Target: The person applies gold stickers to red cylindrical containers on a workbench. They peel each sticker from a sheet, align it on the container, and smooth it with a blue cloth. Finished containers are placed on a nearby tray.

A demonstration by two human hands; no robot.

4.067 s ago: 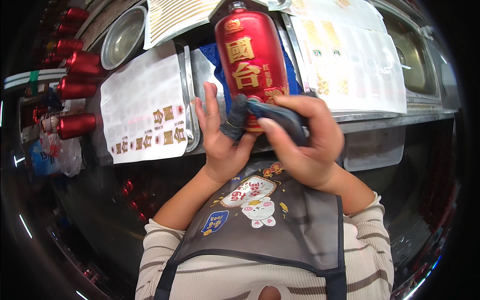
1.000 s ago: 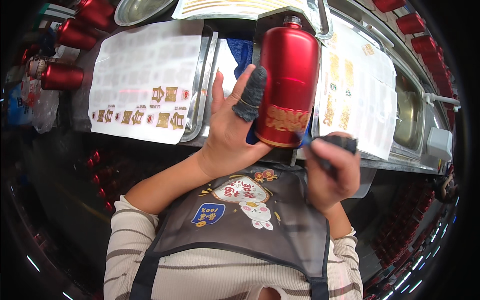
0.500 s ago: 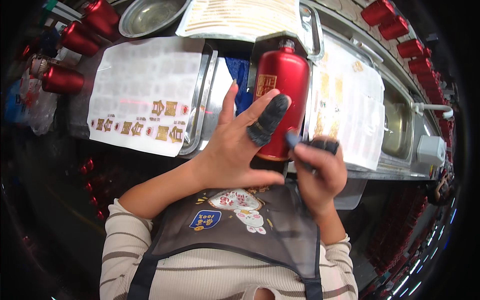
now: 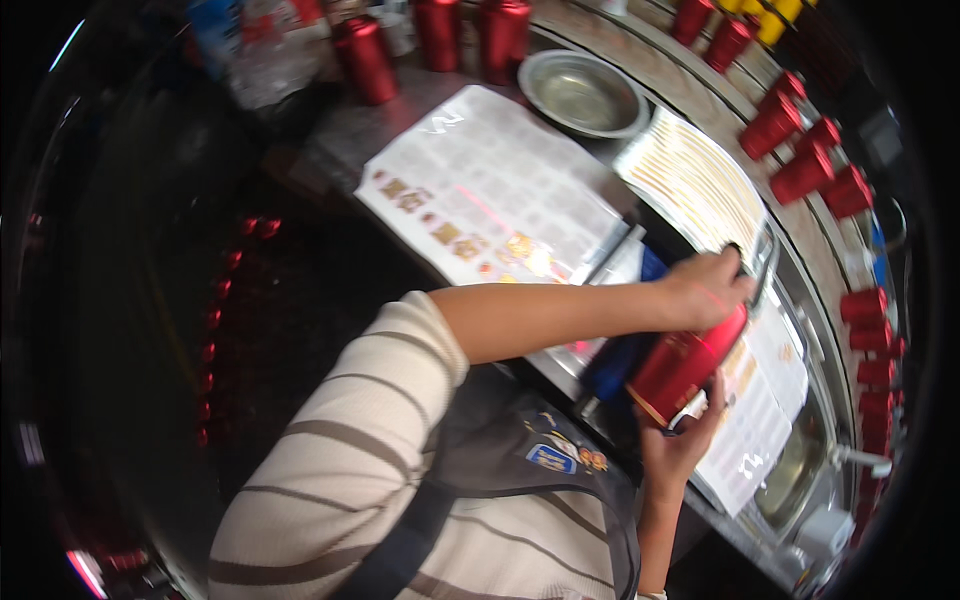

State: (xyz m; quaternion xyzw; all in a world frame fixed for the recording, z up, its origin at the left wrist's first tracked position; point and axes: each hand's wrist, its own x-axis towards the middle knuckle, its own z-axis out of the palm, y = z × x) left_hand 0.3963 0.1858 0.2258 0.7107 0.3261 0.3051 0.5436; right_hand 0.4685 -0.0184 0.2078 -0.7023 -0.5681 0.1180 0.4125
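A glossy red bottle lies tilted over the work counter, its base toward me. My left hand reaches across and is closed round the bottle's neck end, which it hides. At the base end my right hand holds the bottle from below, fingers bent up along its side. A dark cover shows on a right-hand finger, with something small and white beside it, too blurred to name. Left of the bottle is a white sheet with gold and red stickers. Another sticker sheet lies to its right.
A metal bowl and a sheet of gold strips lie farther back. Red bottles stand at the far left, and more red bottles line the back right. A sink with a tap is at the right.
The view has turned and shifted. My left hand has gone from open beside the bottle to gripping its neck end. My right hand has moved to the bottle's base.
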